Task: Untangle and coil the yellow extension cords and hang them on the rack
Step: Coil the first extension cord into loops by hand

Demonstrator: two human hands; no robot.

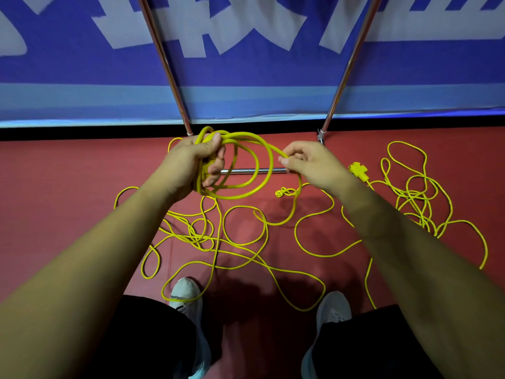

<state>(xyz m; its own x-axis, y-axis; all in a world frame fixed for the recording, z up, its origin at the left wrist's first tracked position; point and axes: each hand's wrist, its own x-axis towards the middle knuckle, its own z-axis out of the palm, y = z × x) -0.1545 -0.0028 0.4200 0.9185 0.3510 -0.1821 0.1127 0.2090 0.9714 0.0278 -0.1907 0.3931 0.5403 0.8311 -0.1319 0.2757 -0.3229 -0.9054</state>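
your left hand grips a few finished loops, your right hand pinches the cord; most cords lie tangled, the rack is bare.

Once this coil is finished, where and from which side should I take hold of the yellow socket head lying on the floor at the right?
Probably pinch the narrow body just behind the cross-shaped end of the socket head, across its sides. Come from above with the right hand, the nearer one: it lies flat on the red floor, and its cord leaves toward the lower right.
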